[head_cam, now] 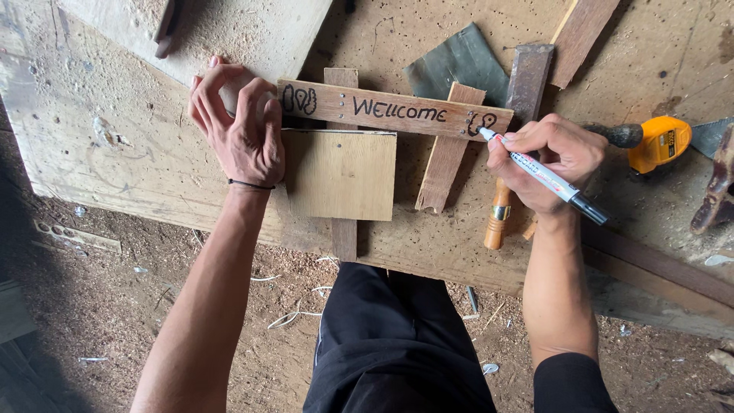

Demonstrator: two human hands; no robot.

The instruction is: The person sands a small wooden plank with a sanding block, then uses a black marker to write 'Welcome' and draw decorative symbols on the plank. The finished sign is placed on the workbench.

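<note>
The left hand (243, 134) lies back-up at the end of a bare, nearly straight forearm, its fingers bent and pressed down with the fingertips spread toward the top of the view; a thin dark band circles the wrist. The right hand (544, 164) is curled in a writing grip, thumb and first fingers pinched together, knuckles up and the wrist slightly cocked. Its forearm rises almost vertically, with a dark sleeve at the elbow.
</note>
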